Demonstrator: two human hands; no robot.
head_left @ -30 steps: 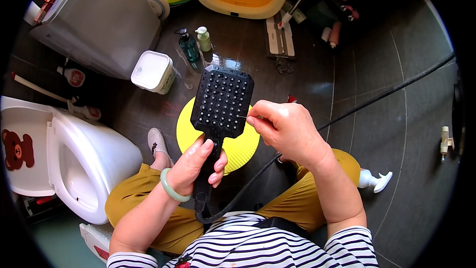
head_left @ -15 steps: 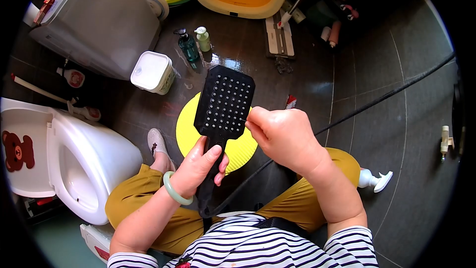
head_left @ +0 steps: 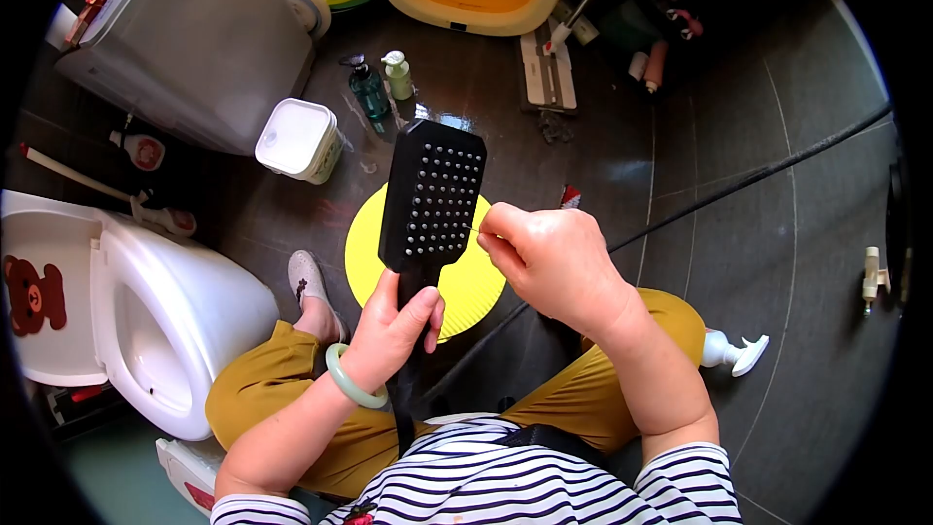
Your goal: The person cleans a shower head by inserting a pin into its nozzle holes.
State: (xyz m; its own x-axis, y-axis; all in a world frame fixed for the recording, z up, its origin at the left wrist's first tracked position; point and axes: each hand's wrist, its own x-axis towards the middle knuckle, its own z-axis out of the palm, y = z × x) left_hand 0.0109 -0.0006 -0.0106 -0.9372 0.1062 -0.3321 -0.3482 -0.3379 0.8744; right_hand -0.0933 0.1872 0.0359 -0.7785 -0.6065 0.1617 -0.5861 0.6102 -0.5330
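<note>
Gripping the handle of a black rectangular shower head [head_left: 431, 196] with its studded nozzle face turned toward me, my left hand [head_left: 391, 331] is closed round it and holds it upright over a round yellow ribbed stool [head_left: 483, 284], so the nozzles face my other hand. My right hand [head_left: 554, 262], just right of the shower head, pinches a thin pin [head_left: 473, 228], its tip at the nozzle face's right edge. A white toilet [head_left: 146, 311] stands well left of the shower head.
</note>
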